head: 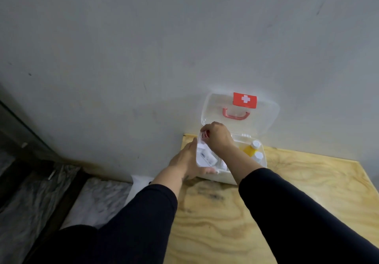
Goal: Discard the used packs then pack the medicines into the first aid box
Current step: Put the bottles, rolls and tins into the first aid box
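Note:
A clear first aid box [229, 178] stands open at the table's far left corner, its lid [264, 118], with a red cross label and red handle, leaning on the wall. My right hand [218, 136] is over the box's left end, fingers closed on a small white pack with red print [203, 136]. My left hand [187, 161] rests on the box's left rim, thumb along the front edge. Inside lie white packs [206, 158] on the left. On the right are a yellow bottle with a white cap [251, 149] and a white bottle [258, 156].
The plywood table [287, 192] ends at a left edge just beside the box. A grey wall [143, 58] rises directly behind. Below left lies marbled floor [98, 198] with something white [139, 181] at the wall's foot.

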`<state>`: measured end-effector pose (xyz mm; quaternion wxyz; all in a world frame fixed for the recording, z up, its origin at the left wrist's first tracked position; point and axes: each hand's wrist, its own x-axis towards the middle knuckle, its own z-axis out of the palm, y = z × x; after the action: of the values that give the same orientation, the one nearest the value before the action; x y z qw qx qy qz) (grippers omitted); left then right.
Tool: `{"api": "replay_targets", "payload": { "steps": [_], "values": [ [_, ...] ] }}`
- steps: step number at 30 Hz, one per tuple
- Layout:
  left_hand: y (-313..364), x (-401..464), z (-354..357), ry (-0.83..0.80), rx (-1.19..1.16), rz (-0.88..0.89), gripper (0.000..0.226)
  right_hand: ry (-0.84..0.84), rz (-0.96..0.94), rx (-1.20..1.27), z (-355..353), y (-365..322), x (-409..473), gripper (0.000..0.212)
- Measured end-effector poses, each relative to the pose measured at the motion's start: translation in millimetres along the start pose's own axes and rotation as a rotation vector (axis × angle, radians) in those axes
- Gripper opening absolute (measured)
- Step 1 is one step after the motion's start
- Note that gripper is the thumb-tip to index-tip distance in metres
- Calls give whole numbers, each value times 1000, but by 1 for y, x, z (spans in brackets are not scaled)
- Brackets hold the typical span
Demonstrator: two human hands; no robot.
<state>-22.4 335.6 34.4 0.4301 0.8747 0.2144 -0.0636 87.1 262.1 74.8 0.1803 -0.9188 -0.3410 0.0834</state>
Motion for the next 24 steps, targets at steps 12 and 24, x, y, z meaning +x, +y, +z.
{"api": "replay_targets", "payload": {
  "steps": [12, 24],
  "values": [
    [5, -1, 1, -73, -27, 27, 106, -94, 31, -63, -3, 2, -22, 35],
    [2, -2, 5, -22, 15, -17, 100, -81, 104, 62, -2, 11, -19, 53]
  ]
}}
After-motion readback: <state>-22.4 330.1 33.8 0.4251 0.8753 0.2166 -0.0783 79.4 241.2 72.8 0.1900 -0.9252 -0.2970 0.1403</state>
